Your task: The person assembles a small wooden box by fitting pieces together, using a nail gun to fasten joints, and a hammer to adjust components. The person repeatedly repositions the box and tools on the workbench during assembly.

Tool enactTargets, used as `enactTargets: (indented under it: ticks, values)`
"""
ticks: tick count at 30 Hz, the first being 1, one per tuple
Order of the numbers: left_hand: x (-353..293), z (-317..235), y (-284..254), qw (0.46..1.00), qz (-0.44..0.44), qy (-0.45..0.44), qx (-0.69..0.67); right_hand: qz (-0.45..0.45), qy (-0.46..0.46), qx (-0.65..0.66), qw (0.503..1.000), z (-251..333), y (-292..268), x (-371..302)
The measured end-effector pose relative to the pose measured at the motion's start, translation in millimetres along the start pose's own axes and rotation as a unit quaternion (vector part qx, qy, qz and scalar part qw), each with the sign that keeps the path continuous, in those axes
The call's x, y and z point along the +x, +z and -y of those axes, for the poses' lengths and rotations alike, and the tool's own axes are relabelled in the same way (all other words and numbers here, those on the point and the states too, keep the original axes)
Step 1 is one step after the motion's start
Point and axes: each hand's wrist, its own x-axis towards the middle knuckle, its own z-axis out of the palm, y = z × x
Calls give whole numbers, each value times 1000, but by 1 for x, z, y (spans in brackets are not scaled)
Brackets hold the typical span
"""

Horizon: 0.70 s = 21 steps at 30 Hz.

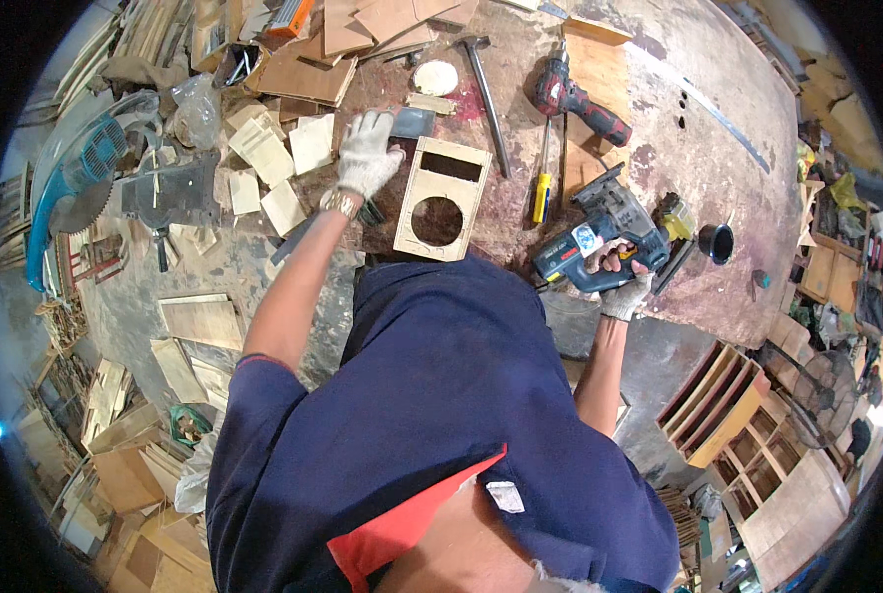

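Note:
My right hand point(627, 291), in a pale work glove with bare fingertips, is closed round the handle of a blue cordless jigsaw point(558, 259) at the table's right. The tool lies tilted, its metal base plate point(599, 201) facing away from me. My left hand point(369, 158), gloved too, rests on the table with fingers stretched out. Its fingertips are beside a dark grey flat piece point(414, 123); whether they touch it I cannot tell. Just right of that hand lies a plywood panel point(406, 211) with a round hole and a rectangular slot. A dark object under my left wrist is mostly hidden.
Beyond the panel lie a hammer point(487, 107), a red-black cordless drill point(578, 104) and a yellow-handled screwdriver point(541, 198). Wood offcuts point(263, 150) crowd the left, near a teal saw point(90, 163) with a toothed blade. A black cup point(716, 243) and a long metal ruler point(710, 107) are right.

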Motion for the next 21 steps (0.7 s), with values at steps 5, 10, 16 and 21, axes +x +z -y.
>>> enactTargets:
  ticks: [5, 10, 16, 21]
  values:
    - [48, 22, 20, 986, 93, 108, 89, -58, -36, 25, 997, -9, -38, 16]
    - [53, 45, 32, 992, 50, 118, 2, -235, -20, 10, 972, -20, -50, 13]
    - [35, 63, 6, 990, -31, -46, -129, -262, -12, -42, 964, -29, -37, 0]
    - [15, 47, -33, 920, 2, -170, -354, -447, -96, -207, 865, -45, -4, -17]
